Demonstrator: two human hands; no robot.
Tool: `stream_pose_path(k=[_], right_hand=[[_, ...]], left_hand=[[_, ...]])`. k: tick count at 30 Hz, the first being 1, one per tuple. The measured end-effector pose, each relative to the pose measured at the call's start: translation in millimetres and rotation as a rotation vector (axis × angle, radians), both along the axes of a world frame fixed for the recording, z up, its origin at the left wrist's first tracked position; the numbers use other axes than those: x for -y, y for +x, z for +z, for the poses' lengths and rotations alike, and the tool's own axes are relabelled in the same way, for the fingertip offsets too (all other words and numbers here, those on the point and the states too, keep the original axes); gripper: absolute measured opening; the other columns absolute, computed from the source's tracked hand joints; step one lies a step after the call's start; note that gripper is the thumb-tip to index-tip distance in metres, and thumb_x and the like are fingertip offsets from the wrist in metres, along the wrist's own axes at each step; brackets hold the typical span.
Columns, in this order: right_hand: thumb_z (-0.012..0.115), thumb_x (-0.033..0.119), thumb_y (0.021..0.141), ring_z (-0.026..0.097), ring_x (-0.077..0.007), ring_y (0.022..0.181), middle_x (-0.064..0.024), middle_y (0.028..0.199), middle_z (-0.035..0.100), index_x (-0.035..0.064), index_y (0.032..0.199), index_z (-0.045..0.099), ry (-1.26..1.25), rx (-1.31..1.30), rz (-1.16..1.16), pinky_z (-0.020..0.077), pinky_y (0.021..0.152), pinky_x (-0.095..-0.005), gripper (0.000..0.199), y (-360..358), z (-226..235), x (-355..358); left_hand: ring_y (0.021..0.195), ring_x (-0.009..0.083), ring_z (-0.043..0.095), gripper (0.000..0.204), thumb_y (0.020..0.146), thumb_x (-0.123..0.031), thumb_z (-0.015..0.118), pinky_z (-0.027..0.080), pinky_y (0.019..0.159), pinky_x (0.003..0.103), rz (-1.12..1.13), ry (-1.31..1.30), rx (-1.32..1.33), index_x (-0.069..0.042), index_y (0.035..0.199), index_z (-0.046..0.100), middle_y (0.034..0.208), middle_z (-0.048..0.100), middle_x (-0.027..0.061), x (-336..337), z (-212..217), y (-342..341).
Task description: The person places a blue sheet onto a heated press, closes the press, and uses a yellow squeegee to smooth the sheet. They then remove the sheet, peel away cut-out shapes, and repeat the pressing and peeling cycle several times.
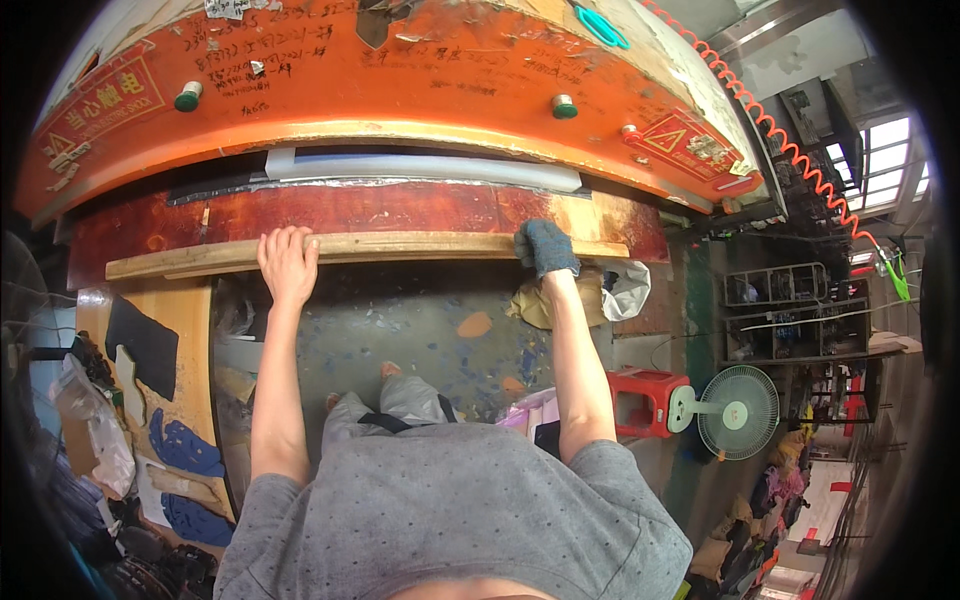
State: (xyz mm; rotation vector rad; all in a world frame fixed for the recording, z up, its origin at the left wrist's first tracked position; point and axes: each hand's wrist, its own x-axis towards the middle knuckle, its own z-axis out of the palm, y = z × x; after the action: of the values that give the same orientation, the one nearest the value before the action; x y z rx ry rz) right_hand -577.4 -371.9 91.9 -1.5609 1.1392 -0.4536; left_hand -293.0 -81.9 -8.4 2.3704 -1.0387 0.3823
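Note:
A long pale wooden bar (420, 245) runs along the near edge of a worn red-brown board (380, 207). My bare left hand (287, 262) is closed over the bar left of centre, fingers curved across its top. Toward the bar's right end, my right hand (546, 247), in a dark blue-grey glove, is curled round it. Its fingertips are partly hidden by the glove's back. Behind the board, a white sheet or roll (430, 170) lies in the dark gap under the orange machine front (400, 75).
Green buttons (564, 106) stick out of the machine front. On the left, a wooden table (190, 330) holds dark blue cut pieces (185, 445). A red stool (650, 400) and a fan (738, 412) stand at right. Scraps litter the floor (400, 310). A red coiled hose (770, 130) hangs at right.

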Motion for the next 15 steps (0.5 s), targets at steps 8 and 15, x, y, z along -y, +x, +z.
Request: stream_pose_path(k=[8, 15], right_hand=[[0.061, 0.039, 0.083, 0.066, -0.0305, 0.084, -0.0136, 0.084, 0.069, 0.0090, 0.094, 0.068, -0.487, -0.138, -0.097, 0.0499, 0.077, -0.0433, 0.033, 82, -4, 72], [0.062, 0.037, 0.084, 0.065, -0.0330, 0.095, -0.0159, 0.096, 0.069, 0.0074, 0.099, 0.069, -0.696, -0.171, -0.104, 0.0494, 0.084, -0.0421, 0.034, 161, 17, 121]], left_hand=[[0.115, 0.0278, 0.049, 0.020, 0.086, -0.028, 0.059, 0.025, 0.110, 0.048, 0.041, -0.019, -0.038, -0.013, 0.098, 0.064, 0.107, 0.059, 0.0077, 0, 2, -7], [0.110, 0.0277, 0.050, 0.015, 0.084, -0.026, 0.061, 0.026, 0.107, 0.048, 0.103, -0.048, -0.053, -0.013, 0.090, 0.065, 0.101, 0.060, 0.0063, 6, 4, -11]])
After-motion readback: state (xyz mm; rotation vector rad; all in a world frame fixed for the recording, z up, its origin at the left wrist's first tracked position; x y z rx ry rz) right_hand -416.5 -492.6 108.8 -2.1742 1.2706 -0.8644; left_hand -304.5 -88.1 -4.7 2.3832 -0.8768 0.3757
